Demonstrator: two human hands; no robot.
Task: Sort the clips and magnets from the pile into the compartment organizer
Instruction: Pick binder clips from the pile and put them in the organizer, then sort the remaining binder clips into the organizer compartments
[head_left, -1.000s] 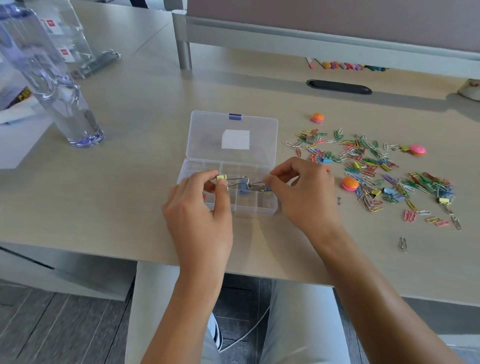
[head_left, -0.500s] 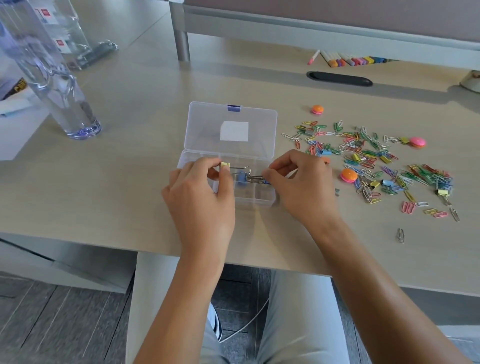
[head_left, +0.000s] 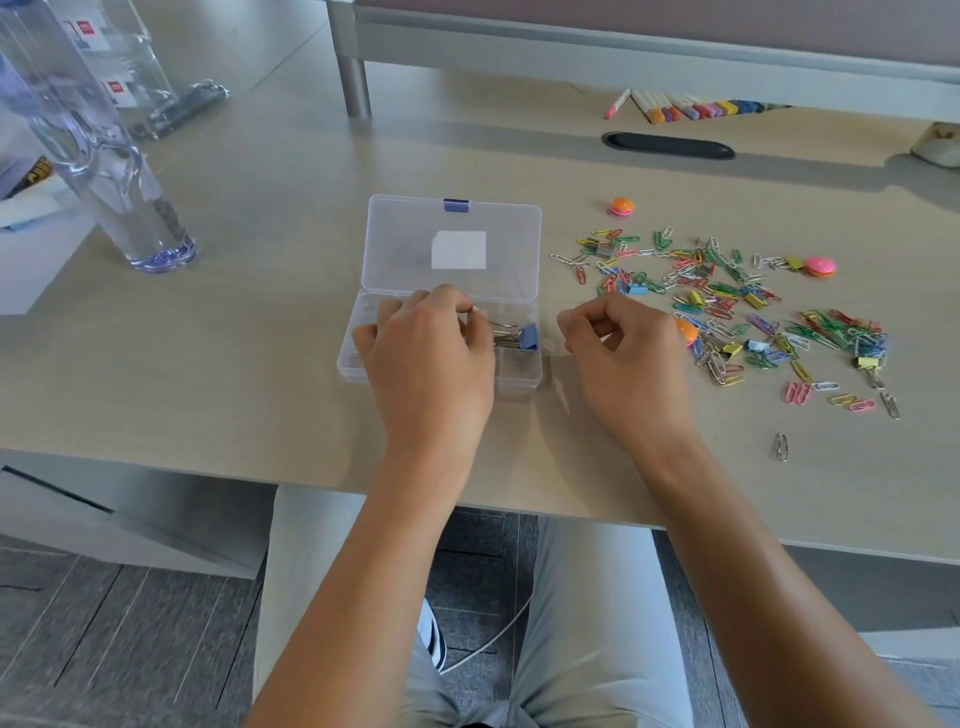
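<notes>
Head view looks down on a pale surface (head_left: 260, 364) where a clear compartment organizer (head_left: 524, 374) sits with its lid (head_left: 400, 244) swung open and lying flat behind it. To its right spreads the pile (head_left: 727, 306) of coloured paper clips, small binder clips and a few round magnets, one orange magnet (head_left: 621, 206) lying apart at the far edge and a pink magnet (head_left: 820, 266) on the right side.

Left hand (head_left: 426, 358) hovers over the organizer with its fingers curled, pinching the wire handles of a blue binder clip (head_left: 529, 336) that hangs over a right-hand compartment. Right hand (head_left: 628, 353) sits just beside the organizer's right wall, fingers loosely curled; nothing shows between them.

By the look of it, the step in hand is dropping this binder clip into its compartment. Most of the pile lies unsorted, so the task seems near its start. Next, the left hand would need to let the clip fall inside the proper cell without it straddling a divider, while the right reaches back to the pile; the small clips lie tangled and flat, so a fingertip pinch on a single piece seems called for.
</notes>
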